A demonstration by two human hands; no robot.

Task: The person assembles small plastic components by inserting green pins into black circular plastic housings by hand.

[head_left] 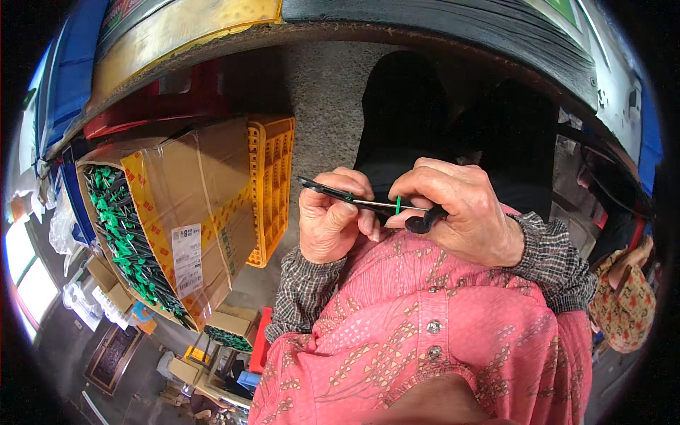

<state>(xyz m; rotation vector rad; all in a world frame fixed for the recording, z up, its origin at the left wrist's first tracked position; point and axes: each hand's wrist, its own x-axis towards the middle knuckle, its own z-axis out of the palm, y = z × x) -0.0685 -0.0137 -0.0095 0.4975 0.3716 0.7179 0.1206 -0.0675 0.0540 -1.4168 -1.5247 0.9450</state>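
Before the pink shirt [496, 347], left hand [329, 223] pinches black strip [322, 188]; right hand [464, 212] pinches curved black end [423, 223]. Judged best: keep metal rod [372, 205] straight, green disc [398, 205] unstrained.

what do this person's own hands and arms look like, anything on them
The left hand and right hand are bare, with no glove, ring or watch showing. Both forearms are covered: the left sleeve and right sleeve are a dark and light checked cloth, loose and wrinkled, gathered in at the wrists.
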